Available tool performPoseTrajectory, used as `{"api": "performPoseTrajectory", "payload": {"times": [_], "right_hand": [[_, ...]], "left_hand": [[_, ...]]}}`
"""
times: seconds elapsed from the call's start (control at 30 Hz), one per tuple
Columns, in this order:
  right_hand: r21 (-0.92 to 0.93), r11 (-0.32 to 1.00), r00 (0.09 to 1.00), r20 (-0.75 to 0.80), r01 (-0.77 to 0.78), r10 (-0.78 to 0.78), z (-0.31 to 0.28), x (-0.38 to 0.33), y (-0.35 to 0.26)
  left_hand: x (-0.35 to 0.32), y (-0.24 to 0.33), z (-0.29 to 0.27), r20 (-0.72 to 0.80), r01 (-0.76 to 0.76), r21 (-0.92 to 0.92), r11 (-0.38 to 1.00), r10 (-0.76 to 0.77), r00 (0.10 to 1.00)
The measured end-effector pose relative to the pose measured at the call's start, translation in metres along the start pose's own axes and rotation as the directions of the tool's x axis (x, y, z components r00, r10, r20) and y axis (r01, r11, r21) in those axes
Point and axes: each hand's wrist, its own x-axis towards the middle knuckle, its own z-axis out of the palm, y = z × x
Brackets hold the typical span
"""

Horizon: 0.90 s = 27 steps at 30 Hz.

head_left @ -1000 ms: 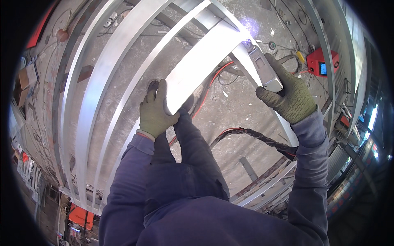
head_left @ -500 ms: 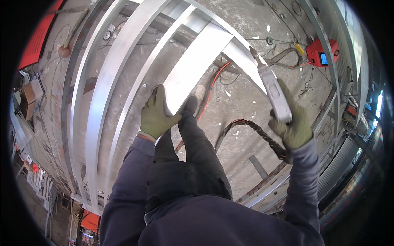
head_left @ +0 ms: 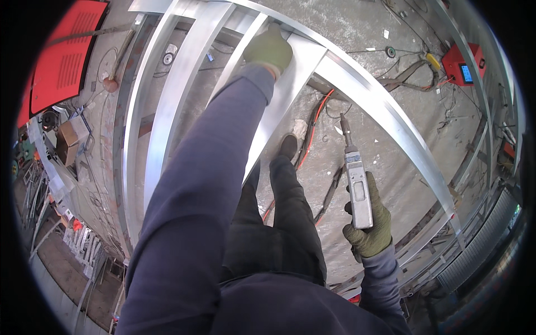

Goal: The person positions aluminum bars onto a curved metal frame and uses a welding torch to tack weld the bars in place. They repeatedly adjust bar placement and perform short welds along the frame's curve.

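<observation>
My left hand (head_left: 269, 49), in a green glove, reaches far forward to the silver metal frame (head_left: 391, 97). It lies at the far end of a wide flat metal bar (head_left: 276, 114), beside its joint with the curved outer rail. The fingers bend down onto the bar and are partly hidden by the back of the hand. My right hand (head_left: 371, 226), gloved too, is wrapped round a grey handheld welding gun (head_left: 358, 190). The gun's narrow nozzle points forward, over the floor inside the frame, apart from the metal.
More parallel bars (head_left: 181, 100) of the frame lie to the left. Black and orange cables (head_left: 316, 125) cross the floor near my shoe (head_left: 288, 146). A red machine with a lit screen (head_left: 464, 66) stands at the far right, a red panel (head_left: 66, 58) at the far left.
My left hand has moved forward from the bar's near end to its far end. The right hand has drawn the welding gun back, away from the outer rail. The view has shifted.
</observation>
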Motion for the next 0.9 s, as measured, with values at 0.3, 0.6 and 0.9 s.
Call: {"api": "performPoseTrajectory", "payload": {"times": [0.3, 0.6, 0.9], "right_hand": [[-0.093, 0.991, 0.995, 0.013, 0.096, -0.095, -0.001, -0.002, 0.01], [-0.06, 0.994, 0.996, -0.001, 0.089, -0.089, -0.001, -0.014, 0.031], [-0.058, 0.996, 0.997, -0.001, 0.072, -0.072, 0.001, -0.015, 0.047]], "left_hand": [[0.009, -0.001, 0.0, 0.06, -0.066, -0.023, 0.998, 0.067, 0.996], [0.008, -0.005, 0.012, -0.019, 0.012, -0.082, 0.997, -0.014, 1.0], [0.027, -0.011, 0.015, 0.047, 0.029, -0.098, 0.995, -0.025, 0.999]]}}
